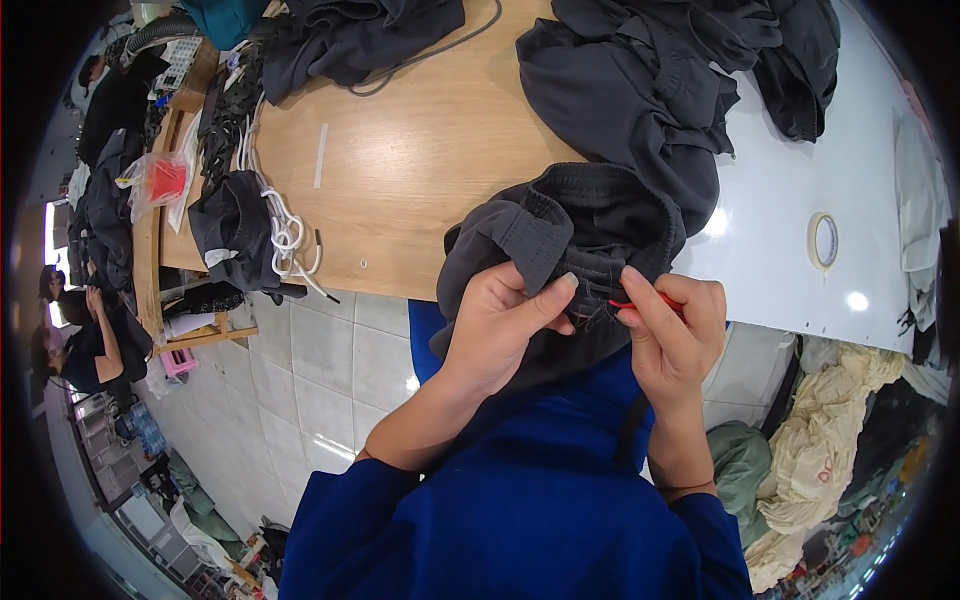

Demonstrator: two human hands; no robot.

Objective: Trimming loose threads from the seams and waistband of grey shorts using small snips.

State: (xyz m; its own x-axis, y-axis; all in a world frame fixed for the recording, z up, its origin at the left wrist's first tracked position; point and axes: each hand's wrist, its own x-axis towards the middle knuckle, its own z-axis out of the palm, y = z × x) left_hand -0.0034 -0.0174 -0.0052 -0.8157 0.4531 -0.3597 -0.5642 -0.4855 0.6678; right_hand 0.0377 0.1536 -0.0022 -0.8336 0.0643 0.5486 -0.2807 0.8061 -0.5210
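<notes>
Wooden table [420, 160] over tiled floor [310, 380]; tape roll [824, 240] at three o'clock; your left hand [500, 325] pinches dark garment [570, 230], right hand [675, 335] grips red tool [640, 303]

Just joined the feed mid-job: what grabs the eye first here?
At centre, the left hand pinches a dark grey fabric garment at the wooden table's edge, while the right hand works a small red-handled tool at its seam. More dark garments are piled behind.

Garment workshop. Dark garments [640, 90] heaped on wooden counter [420, 150]; white drawcords [285, 235], tape roll [824, 240]. Fabric piles [820, 440] on tiled floor [310, 370]
</notes>
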